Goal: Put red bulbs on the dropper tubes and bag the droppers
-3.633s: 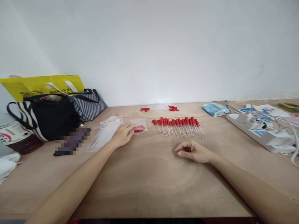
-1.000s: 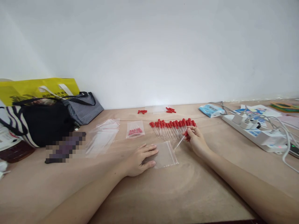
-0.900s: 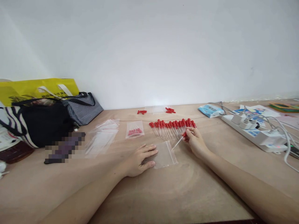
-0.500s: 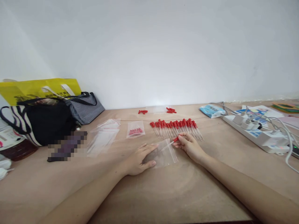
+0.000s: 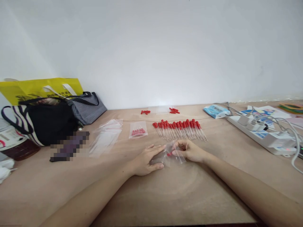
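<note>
Right of the loose zip bags (image 5: 106, 137) and a packed bag (image 5: 138, 130), pins a clear zip bag (image 5: 167, 161) to the surface (image 5: 151, 198) with the left hand (image 5: 146, 160), in a spread, flat grip. Seems to be feeding a red-bulbed dropper (image 5: 169, 154) inside with the half-curled right hand (image 5: 190, 151); cannot tell whether clamped on it. Next, probably calls for release and another from the dropper row (image 5: 181, 125).

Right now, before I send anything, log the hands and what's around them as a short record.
Left hand: fingers spread, flat on the clear bag
Right hand: fingers curled at the bag, by the red bulb; grip unclear
Clear bag: on the table, between the hands
Red bulb: seen through the bag's film
Dropper row: beyond the right hand
Filled bag: left of the row
Power strip: far right, plugs in
</note>
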Motion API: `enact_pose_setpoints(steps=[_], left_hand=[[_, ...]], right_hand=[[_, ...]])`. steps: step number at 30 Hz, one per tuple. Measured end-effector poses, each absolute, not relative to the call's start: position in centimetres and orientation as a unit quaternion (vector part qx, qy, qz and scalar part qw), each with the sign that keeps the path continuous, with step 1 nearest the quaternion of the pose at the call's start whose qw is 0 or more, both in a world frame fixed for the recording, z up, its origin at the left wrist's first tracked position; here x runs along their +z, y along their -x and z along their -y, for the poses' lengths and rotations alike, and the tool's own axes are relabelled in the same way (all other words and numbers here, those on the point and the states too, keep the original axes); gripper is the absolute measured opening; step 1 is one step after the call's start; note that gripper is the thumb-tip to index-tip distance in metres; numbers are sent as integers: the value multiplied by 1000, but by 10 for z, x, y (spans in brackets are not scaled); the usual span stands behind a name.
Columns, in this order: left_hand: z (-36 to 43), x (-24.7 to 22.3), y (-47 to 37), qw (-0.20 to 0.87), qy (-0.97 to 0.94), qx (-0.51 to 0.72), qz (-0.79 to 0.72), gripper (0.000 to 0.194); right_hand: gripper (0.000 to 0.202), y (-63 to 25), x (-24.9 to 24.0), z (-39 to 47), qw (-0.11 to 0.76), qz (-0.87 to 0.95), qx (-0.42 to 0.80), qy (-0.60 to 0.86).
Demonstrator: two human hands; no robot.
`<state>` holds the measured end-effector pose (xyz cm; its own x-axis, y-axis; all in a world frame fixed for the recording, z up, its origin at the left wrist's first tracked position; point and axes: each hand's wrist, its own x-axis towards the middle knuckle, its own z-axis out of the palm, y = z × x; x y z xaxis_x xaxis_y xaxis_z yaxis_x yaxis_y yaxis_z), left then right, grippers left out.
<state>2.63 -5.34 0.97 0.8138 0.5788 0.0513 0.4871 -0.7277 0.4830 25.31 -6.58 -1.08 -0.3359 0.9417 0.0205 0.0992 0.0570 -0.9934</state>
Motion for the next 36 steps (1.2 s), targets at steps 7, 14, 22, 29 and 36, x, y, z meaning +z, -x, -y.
enact_pose_setpoints(steps=[7,14,22,29,36], left_hand=[[53,24,-15,255,-923,106,-269,49],[45,21,-2,254,-909,132,-302,30],[43,11,-9,255,-841,302,-370,38],[43,12,-8,233,-891,207,-331,34],[45,13,-7,235,-902,148,-331,35]], right_hand=[[31,-261,-10,63,403,587,542,447],[34,-267,-12,61,401,592,514,473],[30,-271,-5,60,427,529,560,474],[26,-270,-12,61,377,616,533,442],[23,-270,-14,61,369,654,497,436]])
